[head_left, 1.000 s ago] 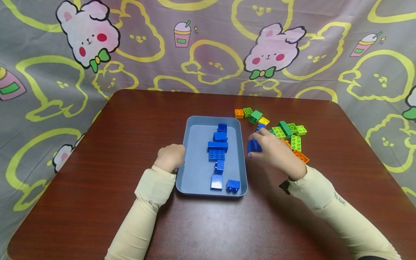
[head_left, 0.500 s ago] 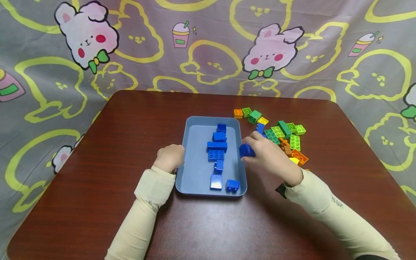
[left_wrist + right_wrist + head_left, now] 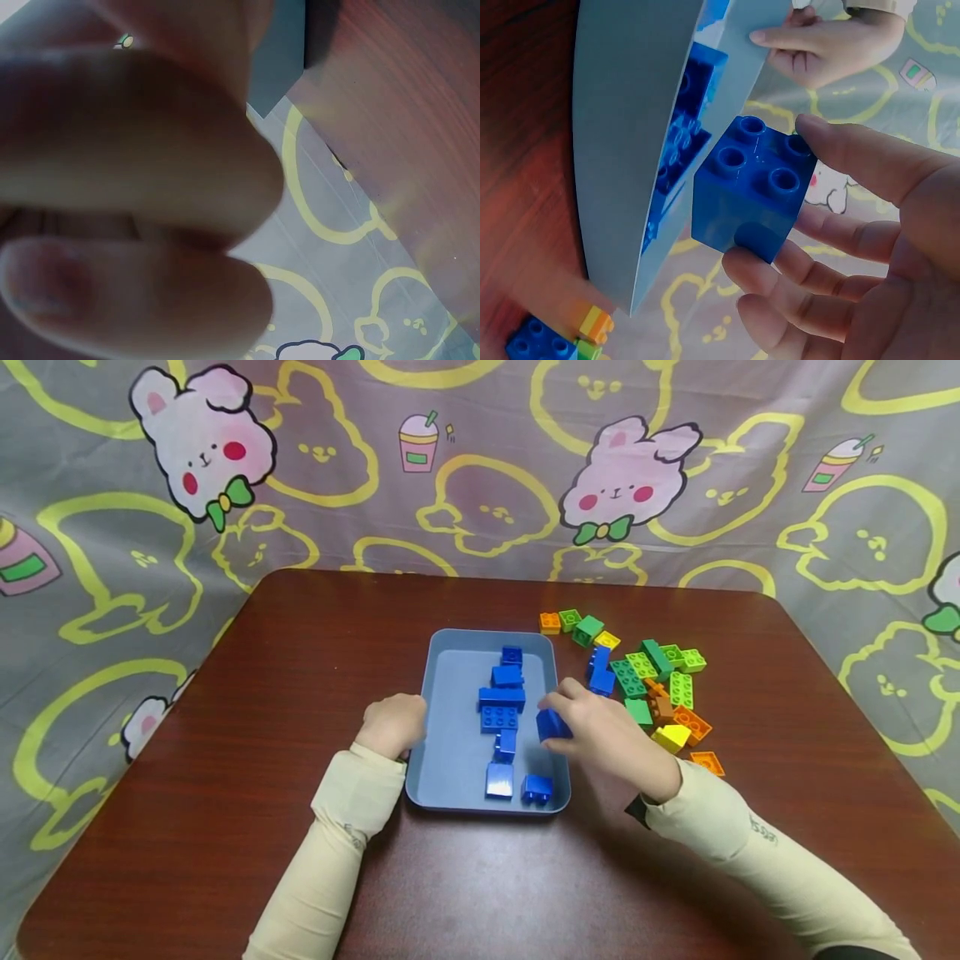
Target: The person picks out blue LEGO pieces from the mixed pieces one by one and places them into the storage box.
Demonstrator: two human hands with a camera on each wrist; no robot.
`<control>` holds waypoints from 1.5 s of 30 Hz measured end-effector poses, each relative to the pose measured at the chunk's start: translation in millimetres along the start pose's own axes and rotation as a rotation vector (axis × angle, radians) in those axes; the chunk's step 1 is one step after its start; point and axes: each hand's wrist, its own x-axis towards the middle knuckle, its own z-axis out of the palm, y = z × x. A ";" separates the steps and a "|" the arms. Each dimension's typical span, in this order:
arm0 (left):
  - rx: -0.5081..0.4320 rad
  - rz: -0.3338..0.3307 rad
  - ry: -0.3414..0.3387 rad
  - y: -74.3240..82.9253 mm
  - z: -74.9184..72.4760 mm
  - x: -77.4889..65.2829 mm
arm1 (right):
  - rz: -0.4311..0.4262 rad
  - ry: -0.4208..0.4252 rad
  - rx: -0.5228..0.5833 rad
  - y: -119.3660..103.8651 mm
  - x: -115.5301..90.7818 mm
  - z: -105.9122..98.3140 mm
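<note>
My right hand pinches a blue building block between thumb and fingers, its studs showing in the right wrist view. In the head view that block overlaps the right side of a grey-blue tray. Several blue building blocks lie inside the tray in a rough column, with one more blue block at the near right corner. At the tray's left side my left hand grips the rim; the right wrist view shows its thumb over the wall. The left wrist view is mostly filled by the curled fingers.
Right of the tray lie loose blocks: blue ones, a dark green one, a yellow one and several orange and lime ones. An orange block sits off the tray's far right corner. A patterned cloth hangs behind the brown table.
My right hand has carried the blue block left and nearer to me, from beside the tray to over its right side. My left hand has stayed on the rim.
</note>
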 end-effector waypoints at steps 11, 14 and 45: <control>0.003 0.002 -0.005 0.5 -0.9 0.0 | -0.024 -0.044 -0.022 -7.0 0.3 10.4; 0.003 0.001 -0.010 0.4 -0.8 -0.2 | -0.035 -0.050 -0.027 -7.8 0.7 14.0; 0.007 0.004 -0.009 0.1 -1.7 -1.0 | -0.064 -0.128 -0.020 -5.7 3.4 35.1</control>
